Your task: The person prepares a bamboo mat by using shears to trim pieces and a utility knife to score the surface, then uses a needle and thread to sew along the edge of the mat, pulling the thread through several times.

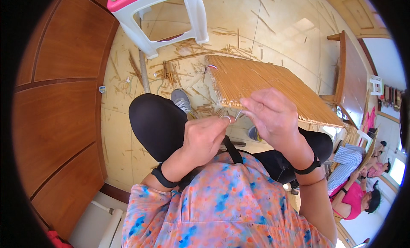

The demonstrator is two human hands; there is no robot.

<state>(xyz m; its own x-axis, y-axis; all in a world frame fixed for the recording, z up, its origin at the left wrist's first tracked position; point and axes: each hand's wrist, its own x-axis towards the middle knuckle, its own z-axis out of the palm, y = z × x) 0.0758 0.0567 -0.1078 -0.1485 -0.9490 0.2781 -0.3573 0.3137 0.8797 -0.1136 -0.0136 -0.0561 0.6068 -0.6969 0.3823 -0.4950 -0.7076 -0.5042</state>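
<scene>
A woven mat of thin brown stalks (265, 79) slants across in front of me, its near edge trimmed and bound with pale stitching. My left hand (205, 137) is closed in a pinch just short of the mat's near left corner. At that corner my right hand (273, 113) is also pinched, its fingertips over the bound edge. A thin pale thread (238, 114) shows between the two hands, its ends hidden in the fingers. A small white loop lies at the left fingertips; whether it is thread or a ring I cannot tell. A striped cord (210, 67) sticks out at the far left corner.
Ahead stands a white stool with a pink top (160, 21). Cut stalks (171, 75) litter the tiled floor around my shoe (181, 99). Wooden cabinet doors (60, 94) line the left, a wooden table (350, 73) the right. A person in pink (354, 199) sits at the right.
</scene>
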